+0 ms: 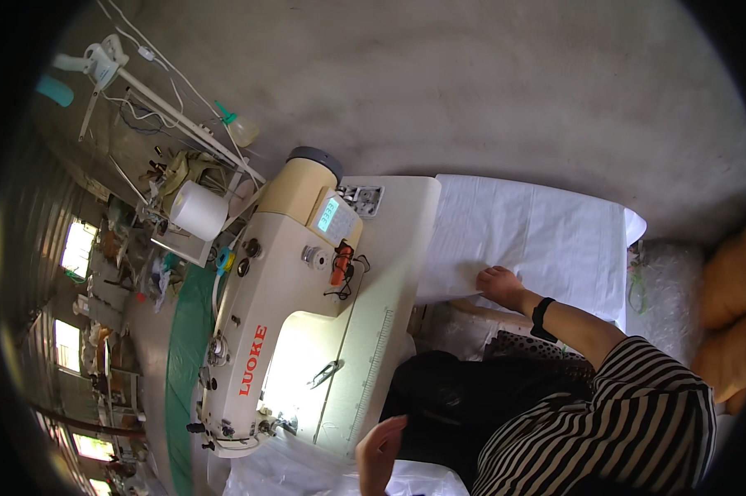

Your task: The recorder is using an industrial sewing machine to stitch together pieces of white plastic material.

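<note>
My right hand, with a black band on the wrist, is closed at the near edge of a white cloth, and creases run out from there. The cloth lies flat over a surface beside the sewing machine. Low in the view, my left hand hovers by the machine table's edge, fingers loosely bent and apart, nothing visible in it; the lower frame cuts part of it off. Metal thread snips lie on the lit machine bed. Clear plastic-like white material lies below the needle end.
A white thread cone stands behind the machine. An orange-handled tool rests against its body below the lit display. A green cover lies beyond. Orange bundles and clear plastic wrap sit at the right.
</note>
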{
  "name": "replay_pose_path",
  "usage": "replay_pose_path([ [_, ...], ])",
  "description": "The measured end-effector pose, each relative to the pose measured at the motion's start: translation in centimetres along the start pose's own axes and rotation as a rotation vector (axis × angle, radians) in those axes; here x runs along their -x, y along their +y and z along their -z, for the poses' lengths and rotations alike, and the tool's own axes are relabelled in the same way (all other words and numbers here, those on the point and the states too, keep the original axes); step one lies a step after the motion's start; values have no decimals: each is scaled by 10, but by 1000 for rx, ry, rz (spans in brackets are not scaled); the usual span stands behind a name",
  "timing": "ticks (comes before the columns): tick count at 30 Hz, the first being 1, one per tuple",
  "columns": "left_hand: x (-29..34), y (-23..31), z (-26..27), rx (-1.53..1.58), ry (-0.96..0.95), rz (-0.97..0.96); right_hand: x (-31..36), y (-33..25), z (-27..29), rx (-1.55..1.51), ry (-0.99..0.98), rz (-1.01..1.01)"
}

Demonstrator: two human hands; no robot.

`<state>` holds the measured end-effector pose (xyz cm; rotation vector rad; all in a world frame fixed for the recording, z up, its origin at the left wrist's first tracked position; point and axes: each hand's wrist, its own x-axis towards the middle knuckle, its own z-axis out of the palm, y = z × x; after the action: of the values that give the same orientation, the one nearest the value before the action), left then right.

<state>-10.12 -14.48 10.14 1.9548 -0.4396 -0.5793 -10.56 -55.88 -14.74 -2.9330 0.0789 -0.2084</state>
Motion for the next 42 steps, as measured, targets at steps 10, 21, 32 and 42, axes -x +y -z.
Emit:
replay_pose_path([
  [10,-165,-154,-120,652,147,425,17,28,70,-721,142,-158],
  [21,-206,-108,-163,368,648,-145,-4,-43,105,-632,342,38],
  [32,-193,-120,-165,876,445,142,-39,-48,52,-670,147,30],
  [42,-161,-96,-183,-443,604,-201,-4,-27,75,-1538,478,-618],
])
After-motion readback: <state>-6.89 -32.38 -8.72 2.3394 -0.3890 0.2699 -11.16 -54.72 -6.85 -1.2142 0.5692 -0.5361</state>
